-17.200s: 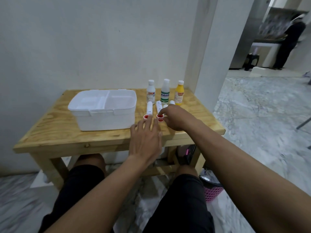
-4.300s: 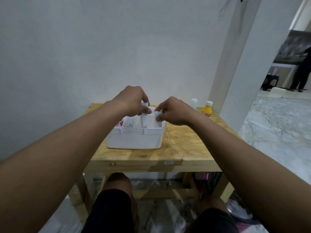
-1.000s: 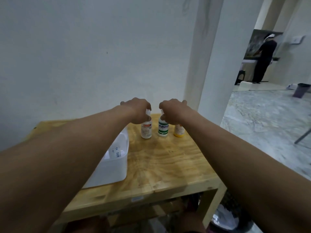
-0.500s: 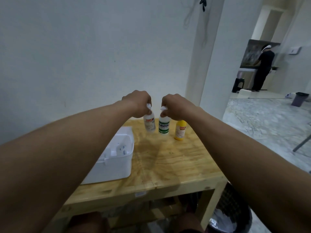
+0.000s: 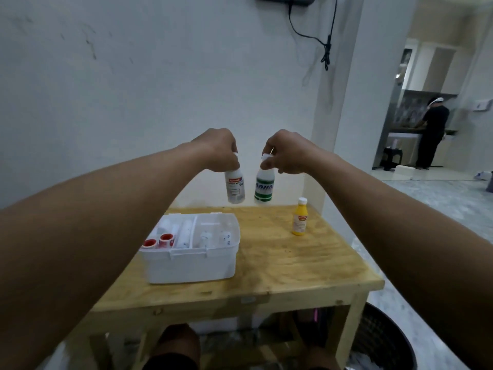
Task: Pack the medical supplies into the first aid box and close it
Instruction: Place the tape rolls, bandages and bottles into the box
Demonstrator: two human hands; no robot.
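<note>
Above the open white plastic first aid box (image 5: 192, 259) on the wooden surface (image 5: 298, 265), left hand (image 5: 220, 150) gripping the red-labelled white bottle (image 5: 234, 188), right hand (image 5: 286, 153) the green-striped one (image 5: 264, 187): lower upright into the right compartment.

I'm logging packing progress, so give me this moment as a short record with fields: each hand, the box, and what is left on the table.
left hand: grips the clear bottle with a red label by its top, held in the air
right hand: grips the white bottle with green stripes by its cap, held in the air
white plastic first aid box: open, holds red-capped tubes
yellow bottle with a white cap: upright on the wooden table
</note>
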